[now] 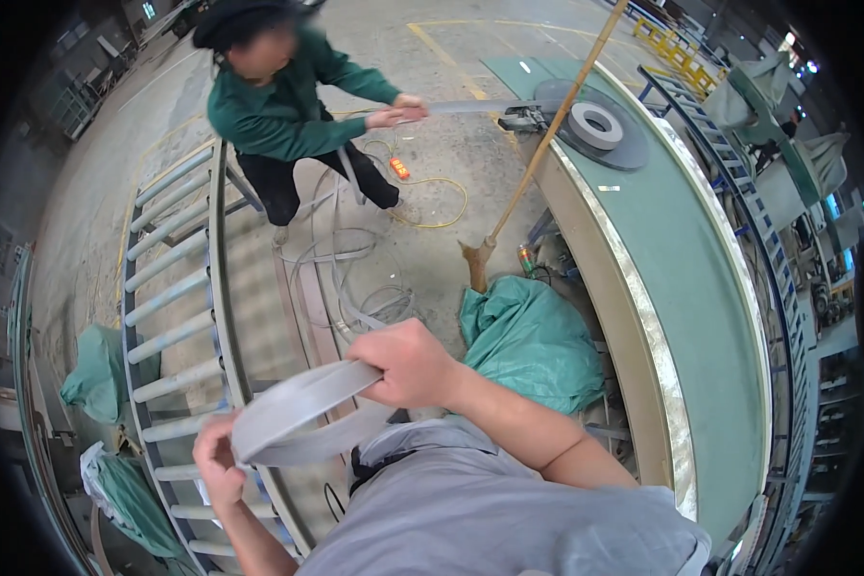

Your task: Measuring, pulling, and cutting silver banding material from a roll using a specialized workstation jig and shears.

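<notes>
A loop of flat grey edge banding strip (302, 408) is held in front of my body. My right hand (408, 363) is closed round its upper right side. On the lower left, my left hand (220, 459) grips the loop's edge, fingers curled over it. More grey strip (355, 309) lies in loose coils on the floor beyond my hands. Across from me a co-worker in a green sweater (283, 106) has both hands on a grey strip (485, 107) that stretches to a grey roll (595, 126) on a dark round plate at the bench's far end.
A roller conveyor (168, 278) runs along my left. On the right stands a long green-topped bench (686, 278), a broom (477, 261) leaning against it. A green sack (533, 341) sits on the floor beside the bench. Near the co-worker lies an orange power strip (398, 169) with yellow cable.
</notes>
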Tool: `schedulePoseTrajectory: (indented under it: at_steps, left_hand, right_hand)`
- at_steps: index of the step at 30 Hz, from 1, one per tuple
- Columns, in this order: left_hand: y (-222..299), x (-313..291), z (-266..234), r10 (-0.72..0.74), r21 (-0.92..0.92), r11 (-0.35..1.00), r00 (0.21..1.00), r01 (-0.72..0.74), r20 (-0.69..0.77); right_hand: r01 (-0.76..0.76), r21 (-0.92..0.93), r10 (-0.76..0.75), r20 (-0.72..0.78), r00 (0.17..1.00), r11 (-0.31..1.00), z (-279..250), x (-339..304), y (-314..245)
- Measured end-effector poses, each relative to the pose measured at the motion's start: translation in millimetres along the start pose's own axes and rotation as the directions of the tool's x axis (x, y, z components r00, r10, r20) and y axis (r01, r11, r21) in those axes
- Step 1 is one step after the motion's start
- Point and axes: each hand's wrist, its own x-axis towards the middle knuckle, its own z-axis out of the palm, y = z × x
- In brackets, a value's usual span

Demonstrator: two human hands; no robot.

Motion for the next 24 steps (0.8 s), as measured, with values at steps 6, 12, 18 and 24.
schedulePoseTrajectory:
  at_steps: [6,12,18,24]
  left_hand:
    - [89,27,74,-0.038,0.398,0.915,0.970,-0.063,0.239]
    - [52,13,53,0.012,0.392,0.917,0.986,-0.077,0.166]
    - [14,6,18,0.069,0.101,0.990,0.961,-0.099,0.266]
    - [73,29,45,0.177,0.406,0.872,0.949,-0.273,0.260]
  right_hand:
    - [0.249,-0.211,-0.218,0.157,0.963,0.945,0,33,-39]
    - [0.209,0.034,-0.206,-0.094,0.974,0.977,-5,25,-41]
    - [-0.116,0.211,0.109,0.045,0.993,0.971,10,-26,18]
    - [0.010,-0.078,-0.010,-0.004,1.000,0.997,13,-9,-20]
